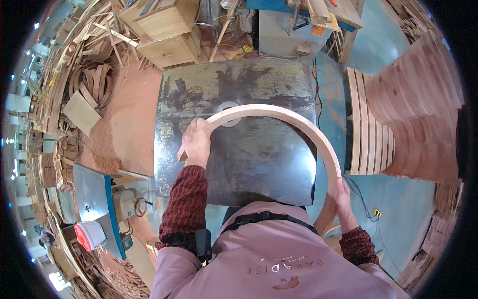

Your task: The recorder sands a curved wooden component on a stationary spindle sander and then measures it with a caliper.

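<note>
A curved, arch-shaped piece of pale wood (298, 122) lies over a dark metal machine table (259, 164). My left hand (196, 142) grips its left end, close to a round insert (228, 113) in the table top. My right hand (342, 192) holds the arch's right end, which hangs past the table's right edge. The arch bows away from me, and its top passes over the round insert.
Stacks of curved wooden pieces (371, 134) stand on the floor to the right. Wooden crates (167, 32) and another machine (294, 27) are beyond the table. Scrap wood and sawdust (89, 84) cover the floor on the left. A red and white object (89, 234) sits at lower left.
</note>
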Tool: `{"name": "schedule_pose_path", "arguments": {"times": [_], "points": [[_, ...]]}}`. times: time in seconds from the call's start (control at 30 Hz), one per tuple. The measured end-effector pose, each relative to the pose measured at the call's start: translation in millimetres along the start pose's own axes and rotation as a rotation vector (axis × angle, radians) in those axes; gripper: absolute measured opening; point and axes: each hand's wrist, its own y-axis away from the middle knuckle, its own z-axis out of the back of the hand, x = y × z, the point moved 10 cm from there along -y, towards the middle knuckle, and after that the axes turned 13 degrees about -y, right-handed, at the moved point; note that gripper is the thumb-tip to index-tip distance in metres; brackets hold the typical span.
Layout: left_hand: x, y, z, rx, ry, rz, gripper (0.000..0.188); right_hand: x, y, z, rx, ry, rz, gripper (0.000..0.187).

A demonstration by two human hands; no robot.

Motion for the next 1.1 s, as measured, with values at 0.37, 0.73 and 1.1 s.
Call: {"name": "schedule_pose_path", "arguments": {"times": [0.37, 0.73, 1.1], "points": [[88, 38, -5, 0.088, -0.086, 0.208, 0.030, 37, -27, -71, 0.050, 0.357, 0.077, 0.050], [170, 86, 2, 0.165, -0.198, 0.397, 0.027, 56, -61, -156, 0.147, 0.750, 0.280, 0.050], [221, 120, 8, 0.100, -0.203, 0.472, 0.034, 49, -84, -218, 0.293, 0.817, 0.286, 0.055]]}}
